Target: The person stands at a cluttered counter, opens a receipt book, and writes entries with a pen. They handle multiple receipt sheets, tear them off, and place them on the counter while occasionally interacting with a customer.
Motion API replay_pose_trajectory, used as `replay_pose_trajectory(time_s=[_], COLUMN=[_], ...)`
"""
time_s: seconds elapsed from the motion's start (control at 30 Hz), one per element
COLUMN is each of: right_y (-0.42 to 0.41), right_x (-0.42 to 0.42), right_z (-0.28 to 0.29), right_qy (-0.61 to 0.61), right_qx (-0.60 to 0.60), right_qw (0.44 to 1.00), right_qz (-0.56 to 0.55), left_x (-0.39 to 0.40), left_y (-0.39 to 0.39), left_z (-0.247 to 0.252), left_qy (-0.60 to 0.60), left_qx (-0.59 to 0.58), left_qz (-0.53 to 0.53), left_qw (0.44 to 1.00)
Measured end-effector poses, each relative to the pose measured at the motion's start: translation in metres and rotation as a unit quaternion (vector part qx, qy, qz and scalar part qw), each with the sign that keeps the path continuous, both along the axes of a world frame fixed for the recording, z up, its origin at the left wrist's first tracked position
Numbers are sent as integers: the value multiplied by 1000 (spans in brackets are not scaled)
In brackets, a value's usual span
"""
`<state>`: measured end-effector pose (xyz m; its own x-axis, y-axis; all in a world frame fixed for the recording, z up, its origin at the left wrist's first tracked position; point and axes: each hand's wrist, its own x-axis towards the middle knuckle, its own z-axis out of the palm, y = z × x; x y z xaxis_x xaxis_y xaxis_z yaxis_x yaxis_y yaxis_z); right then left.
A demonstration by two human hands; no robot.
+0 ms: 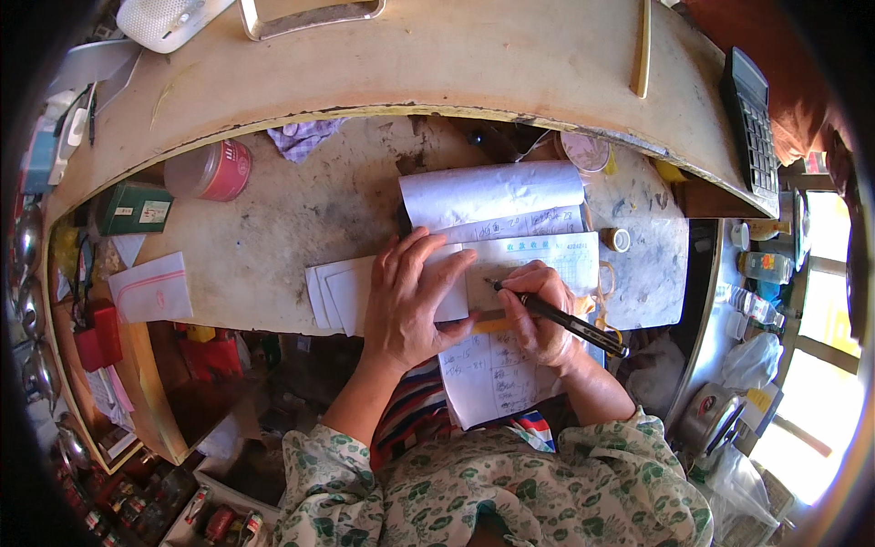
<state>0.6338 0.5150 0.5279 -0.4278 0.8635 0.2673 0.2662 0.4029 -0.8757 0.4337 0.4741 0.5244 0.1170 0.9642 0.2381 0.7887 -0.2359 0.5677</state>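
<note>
A black pen (574,324) is in my right hand (540,314), its tip just over or touching a printed receipt pad (574,267). My left hand (407,301) lies palm down with its fingers spread, steadying white papers (449,301) at the pad's left side. Beneath the pad is a notebook with handwritten pages; its upper page (492,195) curls back, while a lower page (472,396) hangs past the desk edge toward my lap. More loose white sheets (335,294) fan out left of my left hand.
A raised wooden shelf (437,68) arches across the far side, with a calculator (752,130) at its right end. On the desk (273,260) stand a pink-labelled jar (212,171), a green box (135,208), an envelope (152,287) and a small white roll (618,239).
</note>
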Motion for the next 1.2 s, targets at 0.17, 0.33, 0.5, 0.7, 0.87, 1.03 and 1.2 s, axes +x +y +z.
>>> replay_pose_trajectory(time_s=[0.17, 0.33, 0.5, 0.7, 0.87, 1.03, 1.2], right_y=[-1, 0, 0, 2, 1, 2, 0], right_x=[-1, -1, -1, -1, 0, 0, 1], right_z=[-1, 0, -1, 1, 0, 2, -2], right_qy=[-35, -33, -13, -16, -13, -3, -16], right_qx=[20, -8, -11, -5, -3, -8, -11], right_qw=[999, 999, 1000, 1000, 1000, 1000, 1000], right_qz=[-8, -4, -9, 15, 22, 9, -17], left_x=[1, 1, 1, 1, 0, 1, 1], left_y=[0, 0, 0, 0, 0, 0, 0], left_z=[-3, -3, -1, -3, -3, -2, -3], left_qy=[1, -3, -4, -4, -2, -2, -7], left_qx=[-4, -5, -6, -8, -5, -2, -1], left_qz=[-1, 4, 3, 3, 0, 3, 2], left_qw=[1000, 1000, 1000, 1000, 1000, 1000, 1000])
